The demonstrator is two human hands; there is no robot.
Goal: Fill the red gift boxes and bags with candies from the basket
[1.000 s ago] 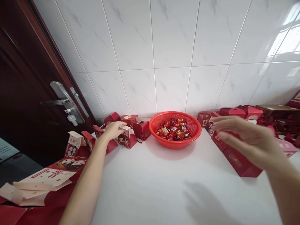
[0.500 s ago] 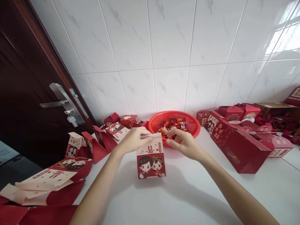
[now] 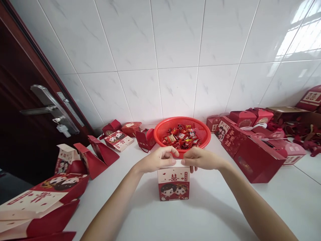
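A small red and cream gift box [image 3: 174, 189], printed with a cartoon couple and a Chinese character, stands upright on the white table in front of me. My left hand [image 3: 156, 159] is closed at the left of its top edge, thumb pressed on the cream flap and fingers curled behind. From the other side my right hand [image 3: 204, 159] grips the same top, its thumb close to the left thumb. The fingertips behind the box are partly hidden. Just beyond both hands sits a red plastic basket [image 3: 206, 131] holding many wrapped candies [image 3: 182, 135].
Flat and half-folded red boxes [image 3: 42, 197] lie along the left, near a dark door with a metal handle [image 3: 54, 108]. A large red box [image 3: 255, 159] stands at the right, with several smaller boxes [image 3: 243, 118] behind it. A tiled wall [image 3: 175, 90] closes off the back.
My right hand has moved in from the right of the box and now grips its top beside my left hand. The view has shifted, and the top flap looks more closed.
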